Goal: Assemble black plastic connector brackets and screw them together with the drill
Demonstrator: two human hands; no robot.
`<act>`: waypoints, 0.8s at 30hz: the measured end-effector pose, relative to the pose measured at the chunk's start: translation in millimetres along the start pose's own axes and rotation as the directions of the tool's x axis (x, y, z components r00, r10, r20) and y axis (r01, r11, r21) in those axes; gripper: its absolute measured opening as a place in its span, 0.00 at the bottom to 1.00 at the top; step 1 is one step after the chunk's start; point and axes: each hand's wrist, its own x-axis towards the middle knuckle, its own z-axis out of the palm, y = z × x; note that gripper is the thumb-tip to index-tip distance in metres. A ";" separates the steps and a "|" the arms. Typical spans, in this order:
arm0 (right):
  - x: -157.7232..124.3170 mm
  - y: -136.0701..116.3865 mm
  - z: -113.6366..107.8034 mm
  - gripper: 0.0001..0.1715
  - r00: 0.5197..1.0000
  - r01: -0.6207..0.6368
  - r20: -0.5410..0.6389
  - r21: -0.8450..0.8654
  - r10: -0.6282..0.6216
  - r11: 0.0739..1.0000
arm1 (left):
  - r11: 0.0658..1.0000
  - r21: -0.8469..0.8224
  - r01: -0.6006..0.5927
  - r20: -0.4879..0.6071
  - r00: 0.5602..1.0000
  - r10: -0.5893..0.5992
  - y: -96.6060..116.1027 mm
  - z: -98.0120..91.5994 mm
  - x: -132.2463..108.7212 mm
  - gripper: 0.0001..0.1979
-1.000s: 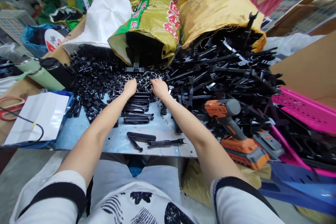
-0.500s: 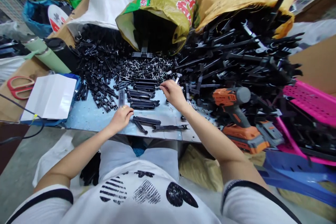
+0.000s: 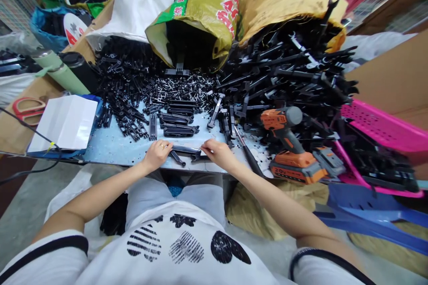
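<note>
A black bar (image 3: 185, 148) with a slimmer arm (image 3: 178, 158) angled below it lies at the table's front edge, between my hands. My left hand (image 3: 158, 154) is closed in a pinch at the bar's left end. At the right end, my right hand (image 3: 219, 153) also pinches with thumb and finger; whatever small thing is in its fingertips is too small to make out. Partly under the right hand is a dark open-ended wrench piece (image 3: 198, 157). Beyond the hands lies a row of similar black bars (image 3: 180, 130).
A heap of small metal pins (image 3: 182, 87) lies behind the row, with black links (image 3: 129, 116) to the left. Black wrenches (image 3: 284, 71) spill from a sack at right. An orange cordless drill (image 3: 290, 147) and a dark-handled tool (image 3: 249, 153) sit right. Scissors (image 3: 28, 110) lie far left.
My right hand has come back from the row of bars to the right end of the near bar. My left hand has shifted slightly nearer. The view has turned a little.
</note>
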 end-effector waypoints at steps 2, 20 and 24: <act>1.0 0.3 5.3 0.13 0.998 0.044 0.048 -0.079 -0.040 0.996 | 1.000 0.012 0.008 -0.014 1.000 -0.008 1.5 -1.1 -1.7 0.14; -38.9 -10.5 -40.7 0.36 0.920 0.391 0.069 -0.080 -0.387 0.917 | 0.937 -0.247 -0.246 0.030 0.965 0.261 67.2 -43.9 35.4 0.30; -41.7 -70.8 -30.4 0.30 0.804 0.563 -0.168 0.526 -0.571 0.637 | 0.650 -0.669 -0.361 -0.250 0.933 0.260 115.3 -78.5 12.4 0.32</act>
